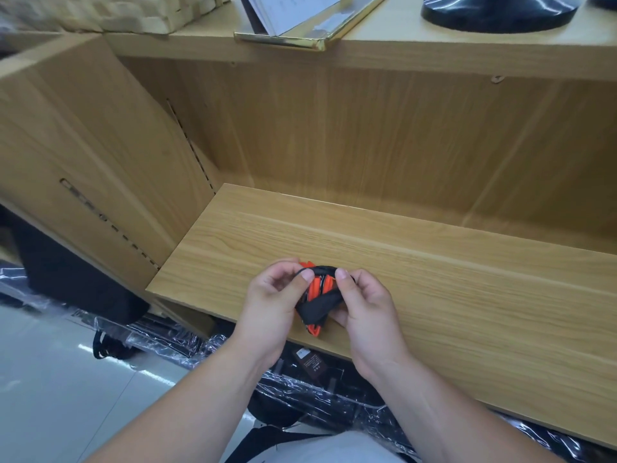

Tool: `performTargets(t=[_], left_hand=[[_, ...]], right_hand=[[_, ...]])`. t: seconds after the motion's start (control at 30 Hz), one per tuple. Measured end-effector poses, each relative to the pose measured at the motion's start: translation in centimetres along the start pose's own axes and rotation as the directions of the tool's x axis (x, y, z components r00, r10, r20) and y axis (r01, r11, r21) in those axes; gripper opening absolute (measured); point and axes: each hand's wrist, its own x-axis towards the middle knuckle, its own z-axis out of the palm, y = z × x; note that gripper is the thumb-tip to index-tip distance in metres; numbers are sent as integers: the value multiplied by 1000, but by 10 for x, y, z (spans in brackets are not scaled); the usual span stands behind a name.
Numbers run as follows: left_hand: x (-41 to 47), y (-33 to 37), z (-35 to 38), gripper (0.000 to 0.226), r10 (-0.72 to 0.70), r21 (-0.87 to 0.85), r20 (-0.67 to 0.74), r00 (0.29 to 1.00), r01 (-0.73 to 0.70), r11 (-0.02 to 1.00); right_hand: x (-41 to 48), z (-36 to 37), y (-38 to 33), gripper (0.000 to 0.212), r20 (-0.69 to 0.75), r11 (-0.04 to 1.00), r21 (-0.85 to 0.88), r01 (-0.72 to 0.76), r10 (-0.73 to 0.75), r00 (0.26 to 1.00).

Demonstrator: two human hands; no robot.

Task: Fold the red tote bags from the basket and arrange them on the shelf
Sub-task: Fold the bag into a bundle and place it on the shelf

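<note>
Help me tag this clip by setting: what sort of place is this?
Probably a shop or its stockroom: a wooden display shelf, plastic-wrapped dark goods piled below it, and a gold-edged sign holder on top. The left hand and right hand grip a red tote bag.

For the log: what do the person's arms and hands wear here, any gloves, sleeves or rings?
Nothing: the left hand and right hand are ungloved, with no rings or watch in view. Both forearms are bare, no sleeves showing. A pale garment shows at the bottom edge.
</note>
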Motion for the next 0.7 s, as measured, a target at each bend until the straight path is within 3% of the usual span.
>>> performTargets(t=[0.4,0.53,0.7], left_hand=[[0,0,7,11,-64,-42,-104,992,60,997],[-1,0,11,10,-55,12,-100,994,56,998],[1,-4,9,14,11,211,-88,996,8,977]], right_hand=[[3,5,7,25,-53,995,-54,-89,86,995],[7,5,6,20,-71,976,90,-197,204,976],[6,6,6,18,-63,994,97,-57,63,996]])
